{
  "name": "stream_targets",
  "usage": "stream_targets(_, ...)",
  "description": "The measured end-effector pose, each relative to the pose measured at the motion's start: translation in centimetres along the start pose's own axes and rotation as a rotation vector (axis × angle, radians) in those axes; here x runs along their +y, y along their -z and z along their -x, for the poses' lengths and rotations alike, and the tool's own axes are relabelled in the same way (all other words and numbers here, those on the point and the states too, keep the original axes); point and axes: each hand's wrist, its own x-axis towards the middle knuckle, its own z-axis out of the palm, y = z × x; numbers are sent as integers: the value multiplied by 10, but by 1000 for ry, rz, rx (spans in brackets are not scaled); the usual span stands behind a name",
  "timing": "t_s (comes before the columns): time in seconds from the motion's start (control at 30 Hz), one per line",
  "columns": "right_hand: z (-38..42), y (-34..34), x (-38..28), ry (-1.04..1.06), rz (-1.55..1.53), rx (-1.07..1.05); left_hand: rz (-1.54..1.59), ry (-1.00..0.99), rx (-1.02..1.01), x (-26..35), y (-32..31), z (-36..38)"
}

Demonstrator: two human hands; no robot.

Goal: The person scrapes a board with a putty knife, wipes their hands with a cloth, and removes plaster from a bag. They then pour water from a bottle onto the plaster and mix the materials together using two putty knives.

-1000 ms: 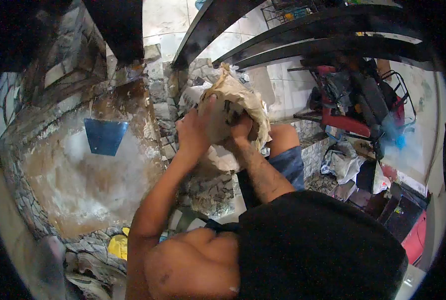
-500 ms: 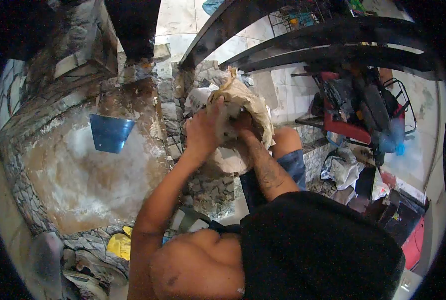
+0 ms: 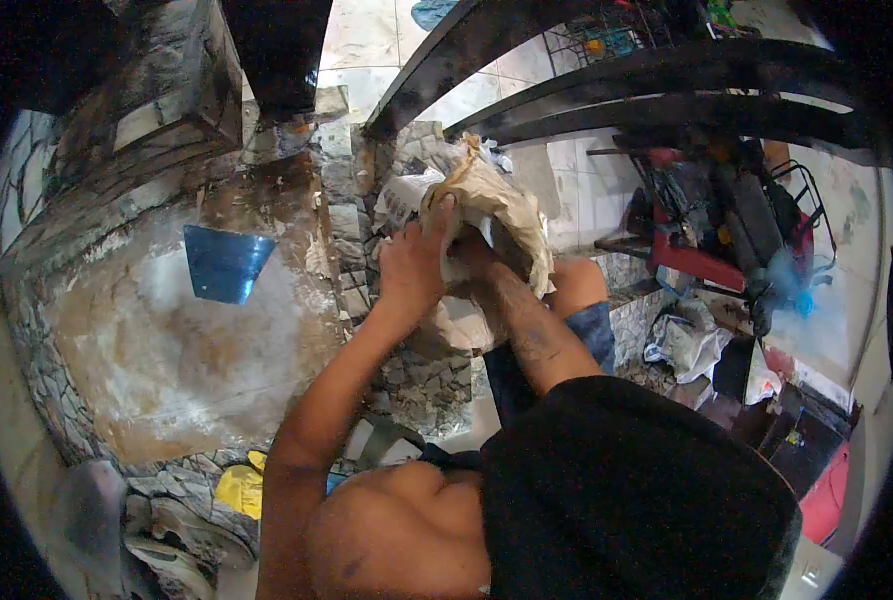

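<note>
A crumpled brown paper sack (image 3: 504,205) stands in front of me with its mouth open toward me. My left hand (image 3: 413,265) grips the left side of its rim, thumb up along the paper. My right hand (image 3: 476,252) reaches down inside the sack. Its fingers are hidden there, along with whatever they touch. Left of the sack, a flat blue trapezoid plate (image 3: 228,264) lies on a dusty, stained surface (image 3: 256,370).
Dark beams (image 3: 656,80) cross above and beyond the sack. A cluttered red seat (image 3: 696,262), a crumpled white bag (image 3: 688,345) and a blue bottle (image 3: 796,295) are on the right. Yellow plastic (image 3: 239,490) and shoes (image 3: 181,545) lie at lower left.
My right hand has gone slightly deeper to the left within the sack. The left hand keeps its hold on the rim. The whole view has shifted a little.
</note>
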Motion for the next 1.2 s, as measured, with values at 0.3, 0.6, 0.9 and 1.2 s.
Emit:
stream_targets(0.3, 6, 23, -3, -11, -48, 5, -108, 63, -46, 3, 12, 6)
stream_targets(0.6, 18, 36, 5, -17, -89, -26, 23, -26, 113, -3, 27, 27)
stream_targets(0.9, 19, 46, -4, -6, -96, -60, 258, -140, 239, 5, 42, 69)
stream_targets(1.2, 27, 63, 7, -124, -105, -260, 256, -419, 150, -13, 33, 137)
